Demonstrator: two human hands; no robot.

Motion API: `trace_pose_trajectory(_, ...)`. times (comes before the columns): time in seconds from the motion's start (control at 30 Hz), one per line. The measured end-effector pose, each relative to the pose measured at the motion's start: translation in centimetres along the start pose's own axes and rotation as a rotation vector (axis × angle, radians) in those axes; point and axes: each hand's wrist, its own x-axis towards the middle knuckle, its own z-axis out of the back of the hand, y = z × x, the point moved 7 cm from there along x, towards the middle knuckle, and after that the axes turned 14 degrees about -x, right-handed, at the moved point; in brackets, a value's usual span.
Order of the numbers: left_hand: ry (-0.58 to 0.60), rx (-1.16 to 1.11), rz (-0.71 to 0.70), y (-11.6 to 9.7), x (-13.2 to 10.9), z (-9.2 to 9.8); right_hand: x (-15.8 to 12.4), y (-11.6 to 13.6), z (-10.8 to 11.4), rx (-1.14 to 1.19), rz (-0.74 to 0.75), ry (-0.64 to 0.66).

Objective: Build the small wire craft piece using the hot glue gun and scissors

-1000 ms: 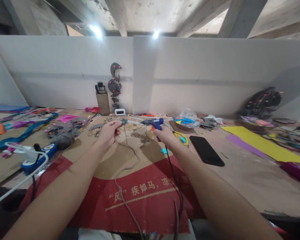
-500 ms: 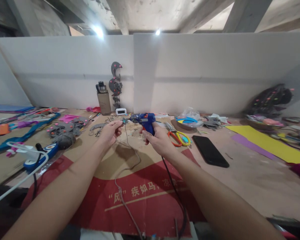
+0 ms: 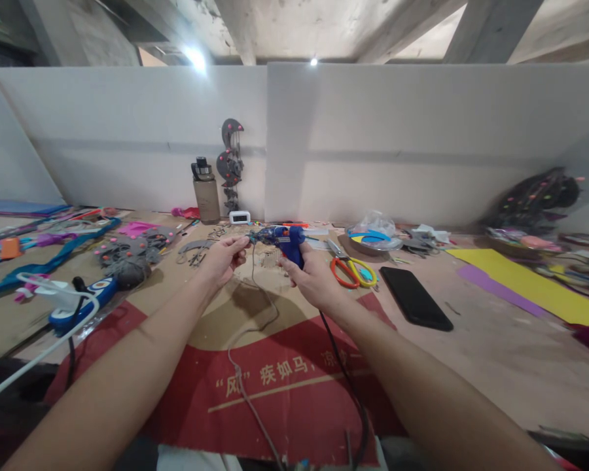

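A blue hot glue gun [image 3: 291,241] is gripped in my right hand [image 3: 311,273], its nozzle pointing left. My left hand [image 3: 228,260] pinches a small teal-grey piece [image 3: 252,237] right at the nozzle; its exact kind is too small to make out. From that piece a grey cord [image 3: 275,311] trails down over the red and tan cardboard [image 3: 294,418]. The gun's black cable [image 3: 341,366] runs down beneath my right forearm. Both hands hover over the cardboard, and the nozzle and the piece look to be touching or nearly so.
Right of my hands lie scissors [image 3: 354,271] with orange and yellow handles and a black phone [image 3: 415,297]. A bottle [image 3: 207,196] and a small white clock [image 3: 239,217] stand at the back. Left is a blue power strip [image 3: 86,304] with a white cable.
The small piece in my left hand has come closer to the glue gun's nozzle. The whole view has shifted slightly; my right hand keeps its hold on the gun.
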Motion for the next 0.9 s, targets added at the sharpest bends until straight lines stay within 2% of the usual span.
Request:
trace_pose_trajectory(0.3, 0.020, 0.001, 0.000, 0.17, 0.12, -0.08, 0.08, 0.13, -0.22, -0.220, 0.054, 0.016)
trace_pose_trajectory(0.9, 0.023, 0.014, 0.002, 0.16, -0.01, -0.38, -0.12, 0.53, 0.07, -0.303, 0.085, -0.058)
